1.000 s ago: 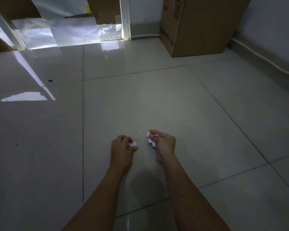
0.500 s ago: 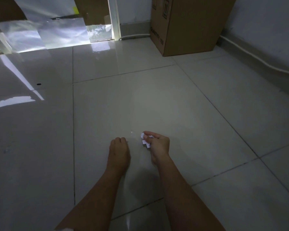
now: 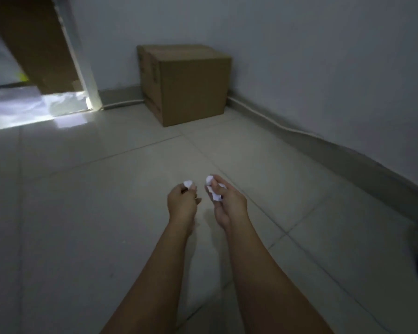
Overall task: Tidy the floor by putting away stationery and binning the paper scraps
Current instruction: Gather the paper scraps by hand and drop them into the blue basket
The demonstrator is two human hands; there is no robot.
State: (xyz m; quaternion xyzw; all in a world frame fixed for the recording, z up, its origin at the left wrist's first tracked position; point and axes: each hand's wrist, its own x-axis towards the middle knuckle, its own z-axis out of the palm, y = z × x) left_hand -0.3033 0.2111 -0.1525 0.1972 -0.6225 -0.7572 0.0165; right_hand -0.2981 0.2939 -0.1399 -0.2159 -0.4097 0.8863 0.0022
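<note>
Person's holding both hands out over the tiled floor (image 3: 82,213), left hand (image 3: 182,203) pinching a small paper scrap (image 3: 188,183) & right hand (image 3: 229,203) clamping several more scraps (image 3: 211,189), prob. gathering them for binning, w/ a cardboard box (image 3: 186,83) sitting far ahead by the wall.

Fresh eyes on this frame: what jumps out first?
Two bare forearms reach up the middle, the left hand and right hand each pinching white paper scraps, a small wad in the left grip and larger pieces in the right. Beyond them a closed cardboard box sits in the corner against the wall. At far left, bright light spills in on the glossy tile floor.
</note>
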